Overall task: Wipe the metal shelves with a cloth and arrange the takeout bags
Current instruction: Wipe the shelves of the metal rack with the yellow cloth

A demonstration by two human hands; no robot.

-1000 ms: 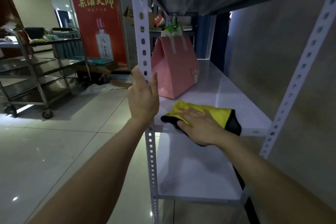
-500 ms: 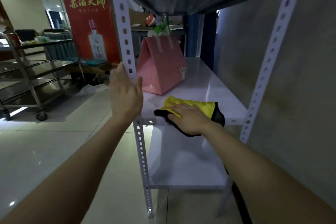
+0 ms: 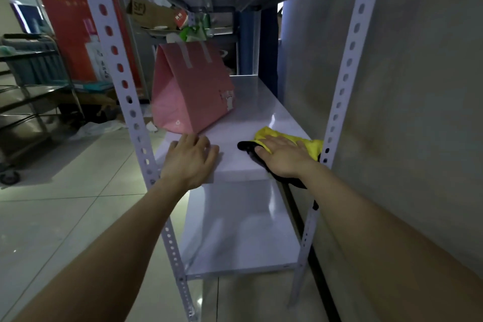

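Flat right hand [image 3: 285, 158] presses the cloth [image 3: 312, 145], which we judge limp and bunchable anywhere, at the shelf's [image 3: 251, 123] front-right corner; left hand [image 3: 190, 158] rests open.

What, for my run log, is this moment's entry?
right hand: flat on yellow cloth | left hand: on shelf | pink bag: upright

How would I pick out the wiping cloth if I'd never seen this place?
Find the white metal rack beside the wall and look at its middle shelf. At the front right corner, under the right hand, lies the cloth: bright yellow with a black edge, unlike the pink bag standing farther back.
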